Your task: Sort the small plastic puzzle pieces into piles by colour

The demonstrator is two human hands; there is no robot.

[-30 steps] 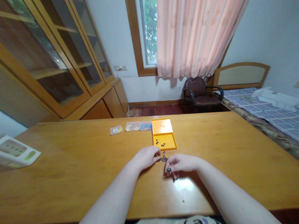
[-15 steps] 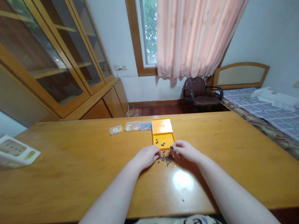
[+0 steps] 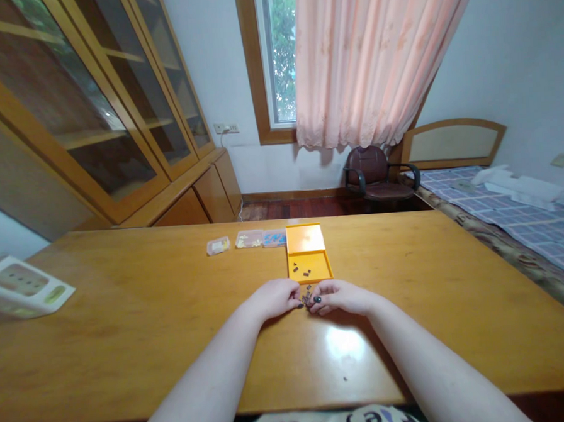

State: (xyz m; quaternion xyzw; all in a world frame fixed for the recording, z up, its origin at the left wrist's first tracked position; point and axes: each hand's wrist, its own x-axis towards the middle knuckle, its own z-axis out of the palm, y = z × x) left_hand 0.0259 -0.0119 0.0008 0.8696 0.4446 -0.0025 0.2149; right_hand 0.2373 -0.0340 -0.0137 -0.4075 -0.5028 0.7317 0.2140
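Observation:
A small heap of dark brown pieces lies on the table between my two hands, partly covered by them. On its left side is my left hand, fingers curled and thumb tip at the heap's edge. From the right, my right hand reaches into the heap with its fingers bent together. What either hand has between the fingertips is hidden. Just beyond, an orange-yellow case lies open, its lid folded back. Several brown pieces rest in its near half.
Left of the case sit a clear box with blue pieces, one with pale pieces and a smaller clear box. A white box-like object stands at the table's left end. A lone dark speck lies near the front edge.
My right hand has moved left and toward me, from the case's near edge down into the heap. My left hand has barely shifted. The pieces in the case look the same.

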